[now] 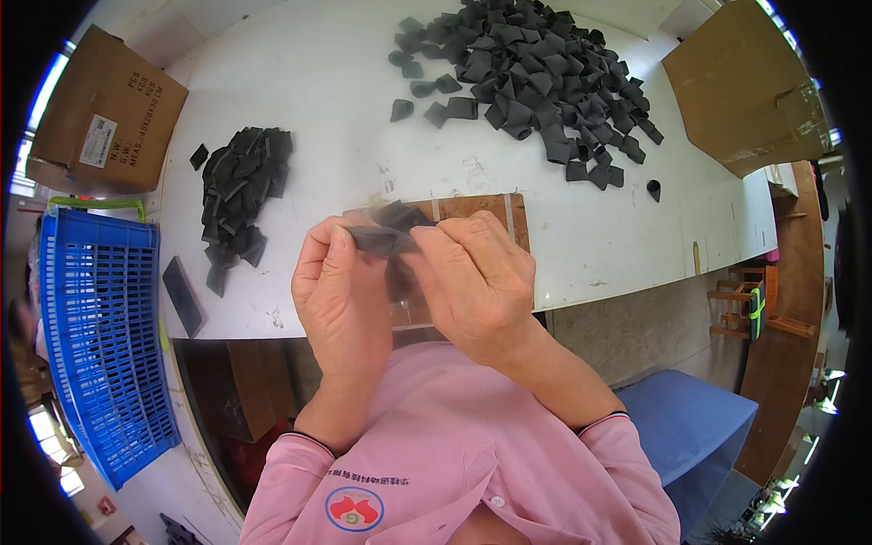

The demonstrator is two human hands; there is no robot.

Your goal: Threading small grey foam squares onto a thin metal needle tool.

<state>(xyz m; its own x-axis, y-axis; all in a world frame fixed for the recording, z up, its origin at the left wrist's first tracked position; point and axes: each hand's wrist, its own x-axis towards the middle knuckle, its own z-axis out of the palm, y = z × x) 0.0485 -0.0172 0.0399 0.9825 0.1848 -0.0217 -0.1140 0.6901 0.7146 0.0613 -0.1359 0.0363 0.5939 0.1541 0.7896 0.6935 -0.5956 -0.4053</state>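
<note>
Between my two hands, above the table's near edge, is a small dark grey fabric piece. My left hand pinches its left end between thumb and fingers. At its right end, my right hand grips it with thumb and forefinger. Under my hands lies a brown wooden board with pale strips across it, partly covered by my hands. More dark fabric shows on the board just behind the held piece; how many pieces is hidden.
A large heap of dark looped fabric pieces covers the far right of the white table. Flatter dark pieces are piled left, near a dark flat slab. Cardboard boxes stand at both sides; a blue crate is far left.
</note>
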